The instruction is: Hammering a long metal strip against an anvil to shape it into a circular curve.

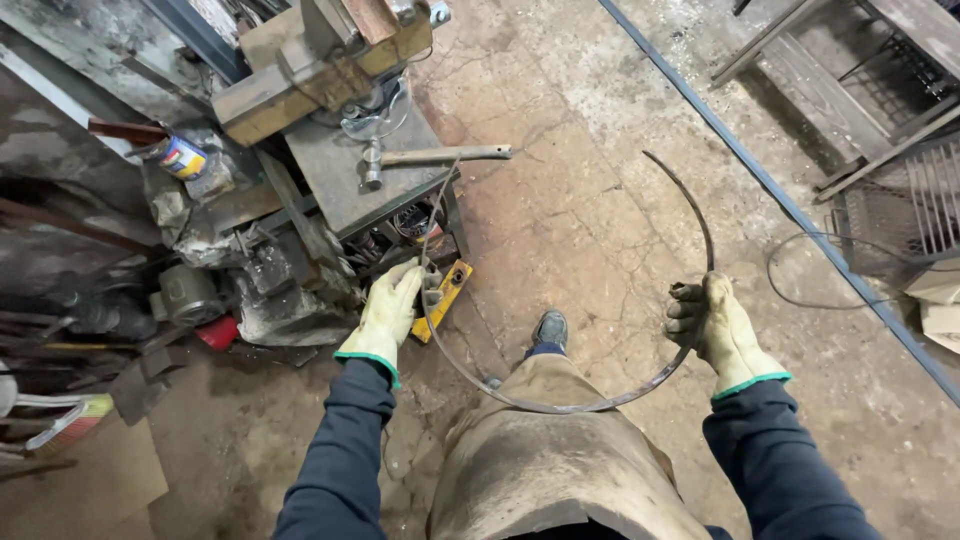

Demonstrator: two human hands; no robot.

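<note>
Head view: we hold a curved metal strip (560, 405) at centre frame.
Left hand (388, 312): our glove clamped on strip's left end.
Right hand (718, 325): clamped on right side.
Axis: U-shaped bow, open side toward frame top.
Hidden: strip under gloves.

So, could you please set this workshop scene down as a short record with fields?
setting: workshop with a cracked concrete floor
left hand: gloved, gripping one end of the curved metal strip
right hand: gloved, gripping the strip's other side
strip shape: bent into an open loop in front of the knees
workbench: steel, at left, carrying a hammer and a vise
under the bench: a yellow tool on the floor
</note>
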